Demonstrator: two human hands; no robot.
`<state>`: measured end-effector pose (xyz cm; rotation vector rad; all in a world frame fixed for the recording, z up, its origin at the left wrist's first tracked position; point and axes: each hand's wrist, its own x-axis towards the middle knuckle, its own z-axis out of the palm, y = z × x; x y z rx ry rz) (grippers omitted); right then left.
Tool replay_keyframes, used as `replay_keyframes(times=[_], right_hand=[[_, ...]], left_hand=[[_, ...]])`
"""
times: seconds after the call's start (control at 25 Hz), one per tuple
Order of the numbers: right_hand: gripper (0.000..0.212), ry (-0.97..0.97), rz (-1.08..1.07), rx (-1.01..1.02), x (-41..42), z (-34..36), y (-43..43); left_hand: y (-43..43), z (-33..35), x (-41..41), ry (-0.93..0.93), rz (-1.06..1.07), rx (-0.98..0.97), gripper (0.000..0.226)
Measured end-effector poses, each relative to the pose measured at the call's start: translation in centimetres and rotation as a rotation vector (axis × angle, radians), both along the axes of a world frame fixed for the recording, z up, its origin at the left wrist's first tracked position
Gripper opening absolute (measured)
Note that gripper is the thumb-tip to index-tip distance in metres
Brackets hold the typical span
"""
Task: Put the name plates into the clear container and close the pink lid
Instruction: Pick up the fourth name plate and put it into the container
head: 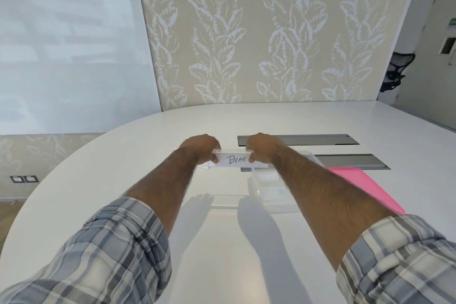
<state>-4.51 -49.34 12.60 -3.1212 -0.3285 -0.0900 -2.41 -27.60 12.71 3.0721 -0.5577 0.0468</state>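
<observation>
A clear acrylic name plate (234, 159) with a white card reading "BEAR" is held above the white table. My left hand (202, 147) grips its left end and my right hand (262, 147) grips its right end. The clear container (265, 192) stands on the table just below and to the right of the plate, largely hidden under my right forearm. The pink lid (365, 185) lies flat on the table to the right of the container, partly covered by the same forearm.
The white oval table (123, 168) carries two grey cable slots: one (308, 139) behind my right hand, one (355, 161) beyond the lid. A leaf-patterned wall rises behind. A black office chair (394, 70) stands at the far right.
</observation>
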Motion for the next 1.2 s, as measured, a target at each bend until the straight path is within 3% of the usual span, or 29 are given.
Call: replay_keyframes(times=[0.24, 0.72, 1.2], right_hand=[[0.046, -0.036, 0.048, 0.017, -0.9, 1.1, -5.3], [0.046, 0.062, -0.046, -0.001, -0.4, -1.8, -16.7], [0.035, 0.167, 0.032, -0.085, 0.8, -6.6, -17.7]], left_hand=[[-5.0, 1.3, -1.7, 0.002, 0.047, -0.017, 0.046], [-16.9, -3.3, -0.9, 0.065, -0.019, -0.039, 0.042], [-19.8, -7.1, -0.5, 0.142, -0.013, 0.092, 0.036]])
